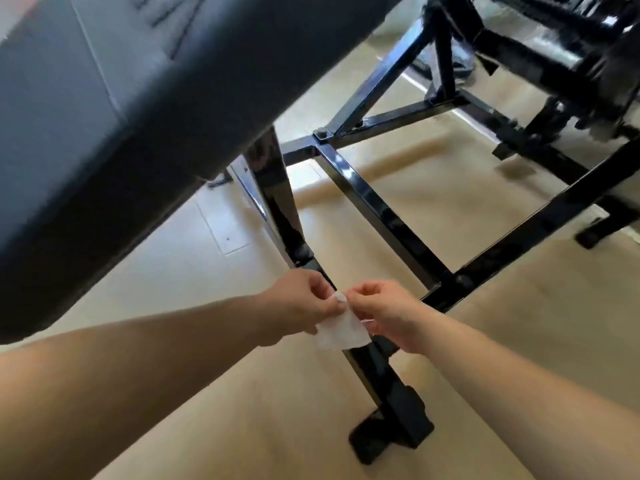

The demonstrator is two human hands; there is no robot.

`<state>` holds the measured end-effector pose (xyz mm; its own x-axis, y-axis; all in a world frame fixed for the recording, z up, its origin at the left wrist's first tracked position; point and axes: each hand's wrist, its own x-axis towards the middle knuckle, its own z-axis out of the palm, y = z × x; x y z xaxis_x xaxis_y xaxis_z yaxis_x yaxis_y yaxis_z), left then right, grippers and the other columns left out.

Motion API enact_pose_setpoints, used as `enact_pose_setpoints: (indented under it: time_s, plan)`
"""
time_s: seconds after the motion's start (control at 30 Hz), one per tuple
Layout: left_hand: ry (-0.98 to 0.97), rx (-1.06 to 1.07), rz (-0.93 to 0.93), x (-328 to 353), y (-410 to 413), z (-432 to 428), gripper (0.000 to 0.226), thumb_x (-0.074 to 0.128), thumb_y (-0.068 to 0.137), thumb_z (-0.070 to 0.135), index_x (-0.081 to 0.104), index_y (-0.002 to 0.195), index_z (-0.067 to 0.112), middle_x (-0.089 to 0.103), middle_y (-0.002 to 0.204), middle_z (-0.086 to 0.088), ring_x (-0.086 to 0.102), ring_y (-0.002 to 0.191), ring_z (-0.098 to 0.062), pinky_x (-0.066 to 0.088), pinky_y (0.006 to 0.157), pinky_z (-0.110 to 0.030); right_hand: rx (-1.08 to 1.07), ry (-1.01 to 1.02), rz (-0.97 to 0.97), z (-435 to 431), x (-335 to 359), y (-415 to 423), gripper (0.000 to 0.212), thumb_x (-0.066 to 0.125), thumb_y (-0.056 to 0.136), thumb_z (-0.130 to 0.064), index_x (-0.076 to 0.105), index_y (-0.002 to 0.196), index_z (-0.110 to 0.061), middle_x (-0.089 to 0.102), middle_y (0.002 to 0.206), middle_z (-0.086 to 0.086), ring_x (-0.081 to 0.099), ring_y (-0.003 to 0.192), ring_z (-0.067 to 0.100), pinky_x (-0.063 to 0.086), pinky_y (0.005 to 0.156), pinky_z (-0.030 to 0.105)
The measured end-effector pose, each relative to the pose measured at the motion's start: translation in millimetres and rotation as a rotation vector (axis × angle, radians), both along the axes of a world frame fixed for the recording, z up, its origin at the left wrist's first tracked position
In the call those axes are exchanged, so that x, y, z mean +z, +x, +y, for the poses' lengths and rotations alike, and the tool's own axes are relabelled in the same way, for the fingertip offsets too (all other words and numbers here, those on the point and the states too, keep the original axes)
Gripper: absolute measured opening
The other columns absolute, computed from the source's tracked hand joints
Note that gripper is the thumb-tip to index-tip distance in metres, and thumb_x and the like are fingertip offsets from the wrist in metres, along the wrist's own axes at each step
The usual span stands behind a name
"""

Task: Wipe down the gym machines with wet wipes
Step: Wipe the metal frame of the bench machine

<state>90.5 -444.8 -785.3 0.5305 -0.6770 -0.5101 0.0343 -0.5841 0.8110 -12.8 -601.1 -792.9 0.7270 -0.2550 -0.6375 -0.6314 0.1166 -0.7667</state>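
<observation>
Large black padded vinyl bench cushion (138, 116), upper left, above a pale beige floor (519, 341). Glossy black square-tube steel frame (381, 209) of the gym machine, its crossbars spreading over the floor to the right. Left hand (301, 306) and right hand (384, 313), close together at lower centre, fingers curled, each pinching the top edge of a small white wet wipe (341, 332). The wipe hangs between them, in front of the frame's lowest bar near its rubber foot.
</observation>
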Motion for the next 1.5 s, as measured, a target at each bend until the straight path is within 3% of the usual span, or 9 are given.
enact_pose_setpoints:
  time_s: [0.2, 0.33, 0.47, 0.57, 0.93, 1.1, 1.23, 1.37, 1.5]
  plan:
    - [-0.039, 0.1, 0.009, -29, 6, -28, 0.024, 0.079, 0.09, 0.033, 0.073, 0.096, 0.011, 0.075, 0.094, -0.008, 0.071, 0.085, -0.019, 0.058, 0.067, -0.029, -0.193, 0.001, -0.084, -12, -46, 18, 0.032, 0.053, 0.107, -0.028, 0.067, 0.113, 0.001, 0.071, 0.097, 0.015, 0.072, 0.087, 0.026, 0.064, 0.074, 0.04]
    - [-0.079, 0.215, -0.007, -47, -4, -30, 0.022, 0.073, 0.094, 0.037, 0.075, 0.093, 0.015, 0.076, 0.098, -0.008, 0.072, 0.088, -0.02, 0.06, 0.069, -0.03, -0.059, 0.121, -0.202, -13, -58, 5, 0.041, 0.049, 0.108, -0.038, 0.073, 0.118, -0.006, 0.075, 0.099, 0.009, 0.072, 0.09, 0.024, 0.06, 0.083, 0.041]
    - [-0.02, 0.244, -0.058, -45, 4, -25, 0.027, 0.07, 0.095, 0.043, 0.073, 0.095, 0.016, 0.074, 0.094, -0.005, 0.07, 0.082, -0.017, 0.055, 0.061, -0.025, 0.073, 0.174, -0.265, -30, -62, -7, 0.032, 0.07, 0.097, -0.026, 0.072, 0.121, -0.005, 0.076, 0.115, 0.015, 0.074, 0.105, 0.032, 0.06, 0.091, 0.047]
    - [-0.014, 0.187, -0.115, -45, 8, -21, 0.028, 0.07, 0.095, 0.043, 0.072, 0.095, 0.016, 0.073, 0.09, -0.002, 0.067, 0.077, -0.013, 0.053, 0.059, -0.021, 0.011, 0.088, -0.232, -27, -73, -8, 0.021, 0.077, 0.09, -0.011, 0.076, 0.108, 0.001, 0.075, 0.104, 0.025, 0.073, 0.093, 0.037, 0.061, 0.092, 0.051]
    - [0.061, 0.239, -0.1, -67, 7, -11, 0.027, 0.06, 0.102, 0.038, 0.068, 0.095, 0.013, 0.059, 0.082, -0.007, 0.046, 0.049, -0.015, 0.042, 0.046, -0.023, -0.609, 0.485, -0.165, -42, -65, 0, 0.011, 0.055, 0.102, -0.003, 0.06, 0.108, -0.009, 0.064, 0.073, 0.012, 0.071, 0.055, 0.019, 0.059, 0.05, 0.029]
    - [0.106, 0.203, -0.011, -83, 4, -13, 0.037, 0.05, 0.105, 0.043, 0.066, 0.097, 0.01, 0.055, 0.076, -0.009, 0.048, 0.053, -0.018, 0.043, 0.05, -0.027, -0.56, -0.028, -0.003, -34, -67, -1, 0.027, 0.047, 0.095, -0.002, 0.062, 0.116, -0.008, 0.065, 0.106, 0.014, 0.07, 0.084, 0.03, 0.066, 0.065, 0.044]
    - [0.182, 0.153, 0.079, -92, 4, -10, 0.042, 0.044, 0.106, 0.045, 0.067, 0.107, 0.009, 0.059, 0.077, -0.011, 0.055, 0.06, -0.019, 0.045, 0.051, -0.026, -0.182, -0.262, -0.034, -21, -76, -1, 0.05, 0.06, 0.086, -0.004, 0.062, 0.133, -0.023, 0.057, 0.128, 0.001, 0.061, 0.111, 0.021, 0.057, 0.09, 0.039]
    - [0.2, 0.17, 0.066, -97, 12, -8, 0.043, 0.045, 0.106, 0.043, 0.069, 0.103, 0.008, 0.059, 0.069, -0.012, 0.052, 0.058, -0.023, 0.042, 0.049, -0.024, -0.09, -0.484, -0.06, -17, -90, 8, 0.006, 0.076, 0.09, -0.023, 0.076, 0.09, -0.016, 0.073, 0.088, -0.002, 0.068, 0.085, 0.018, 0.056, 0.077, 0.034]
    - [0.174, 0.218, 0.056, -100, 25, -5, 0.05, 0.052, 0.101, 0.057, 0.072, 0.102, 0.01, 0.061, 0.072, -0.011, 0.052, 0.05, -0.019, 0.038, 0.046, -0.024, -0.265, -0.505, 0.003, -25, -102, 21, 0.02, 0.064, 0.099, -0.025, 0.07, 0.085, -0.012, 0.07, 0.079, 0.009, 0.059, 0.063, 0.025, 0.055, 0.063, 0.041]
